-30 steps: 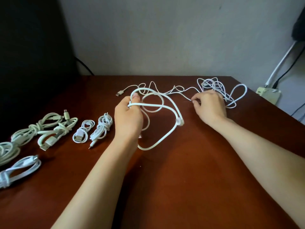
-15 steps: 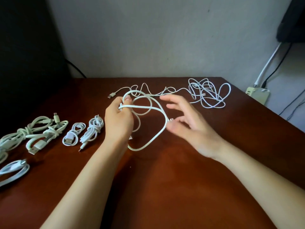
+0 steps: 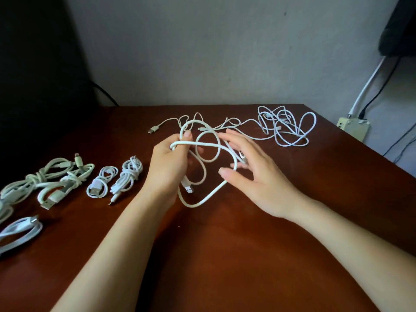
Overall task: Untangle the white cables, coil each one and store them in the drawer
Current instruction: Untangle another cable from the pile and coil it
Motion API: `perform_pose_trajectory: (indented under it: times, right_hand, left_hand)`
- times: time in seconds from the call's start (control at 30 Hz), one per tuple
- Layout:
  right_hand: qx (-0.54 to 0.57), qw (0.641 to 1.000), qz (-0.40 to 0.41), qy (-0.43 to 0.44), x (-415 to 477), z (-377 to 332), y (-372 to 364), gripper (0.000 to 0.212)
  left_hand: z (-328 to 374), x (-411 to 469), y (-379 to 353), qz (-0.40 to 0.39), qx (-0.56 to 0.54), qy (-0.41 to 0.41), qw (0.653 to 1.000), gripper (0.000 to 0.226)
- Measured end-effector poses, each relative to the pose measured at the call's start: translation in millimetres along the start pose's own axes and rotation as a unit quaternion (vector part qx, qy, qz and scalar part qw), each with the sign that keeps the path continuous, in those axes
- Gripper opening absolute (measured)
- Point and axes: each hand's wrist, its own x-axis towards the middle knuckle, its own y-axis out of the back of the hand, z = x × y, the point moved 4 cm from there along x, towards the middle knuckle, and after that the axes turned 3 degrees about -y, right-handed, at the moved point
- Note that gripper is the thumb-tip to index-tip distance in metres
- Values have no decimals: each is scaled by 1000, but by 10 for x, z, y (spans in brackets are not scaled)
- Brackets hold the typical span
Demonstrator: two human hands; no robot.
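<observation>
My left hand [image 3: 167, 163] grips a thick white cable [image 3: 209, 194] in loose loops above the brown table [image 3: 225, 255], thumb pressing the strands. A USB plug [image 3: 188, 188] of that cable hangs just right of the left palm. My right hand [image 3: 252, 174] is spread beside the loop's right side, fingers straight, touching the cable near a metal plug [image 3: 242, 156]. A thin white cable [image 3: 162, 126] runs along the table's far part to a tangled heap [image 3: 286, 127] at the back right. No drawer is in view.
Several coiled white cables lie in a row at the left: a small coil [image 3: 102, 184], a knotted bundle [image 3: 128, 174], greenish-white bundles [image 3: 56, 179] and a flat coil [image 3: 18, 230]. A power strip [image 3: 353, 128] sits past the table's right edge, against the wall.
My right hand left the tangled heap at the back right and came in to the loop held by my left hand, fingers opening against the cable. The left hand kept its grip.
</observation>
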Motion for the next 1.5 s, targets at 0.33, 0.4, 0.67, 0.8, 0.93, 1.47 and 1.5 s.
perform_pose_trajectory:
  times: [0.33,0.4,0.67,0.8,0.93,1.47,1.5]
  right_hand:
    - [101,982,6,-161,59,205,108,58]
    - [70,983,1,-171,64,240,127,38]
    - [-23,990,87,-110,97,217,259,20]
    - [-105,973,184,-93,104,248,435,20]
    - [-222,943,241,-54,112,302,592,13]
    - [-273,936,166,-146,106,469,718,55]
    - [-290,931,180,-132,106,443,722,55]
  left_hand:
    - [86,-149,-212,-180,17,3,983,31]
    - [93,-162,-226,-197,19,11,980,29]
    - [3,-125,-192,-197,-42,68,977,17]
    - [14,-96,-179,-194,-122,90,969,39]
    - [25,-77,-165,-179,-145,85,969,36]
    - [-14,-42,-89,-51,-107,33,992,24]
    - [2,-43,-84,-46,-114,31,992,25]
